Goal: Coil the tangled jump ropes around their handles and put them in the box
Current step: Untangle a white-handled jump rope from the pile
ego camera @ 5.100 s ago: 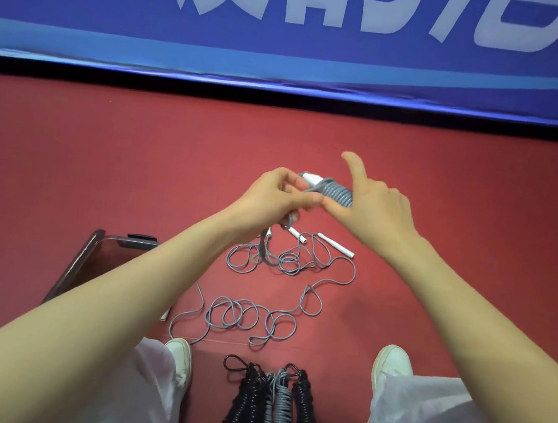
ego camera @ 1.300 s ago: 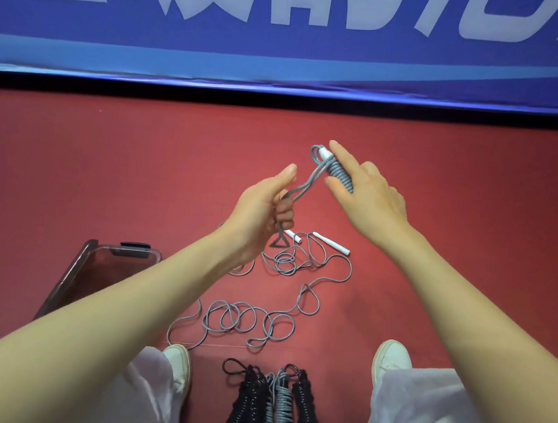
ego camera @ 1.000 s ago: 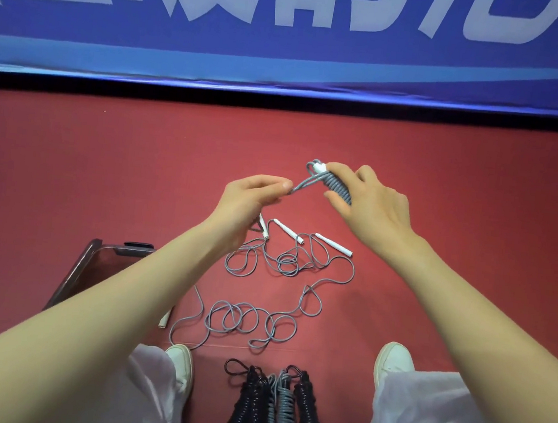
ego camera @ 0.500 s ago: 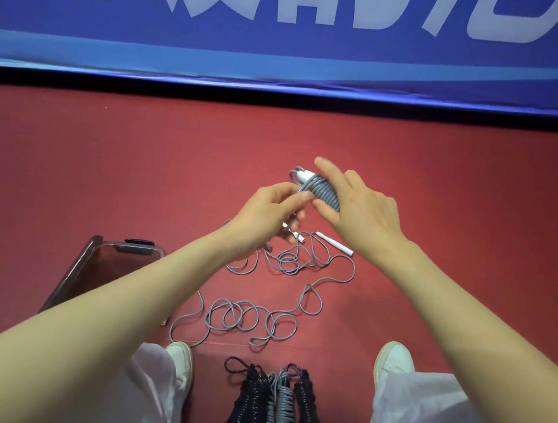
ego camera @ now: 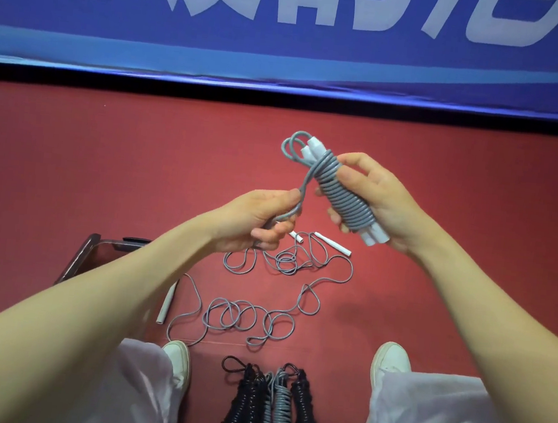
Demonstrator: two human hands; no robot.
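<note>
The grey jump rope was held up at the centre of the frame, wound in tight turns around its paired white handles. The bundle was gripped by the right hand, fingers and thumb curled round the coil, while the free tail was pinched in the curled fingers of the left hand just to its left. The rope was judged light, soft and springy, likely to unwind if the tail were let slack. The stiff handles were judged the best place to take hold, with the last turn pressed under a thumb. Loose grey rope was seen lying in loops on the red floor below the hands. The box was seen at lower left, largely hidden behind the left forearm, so its opening could not be judged. Finished bundles lay at bottom centre. Open floor was available at upper left and right, and the route to the box was judged to pass over the loose loops, where snagging could occur.
</note>
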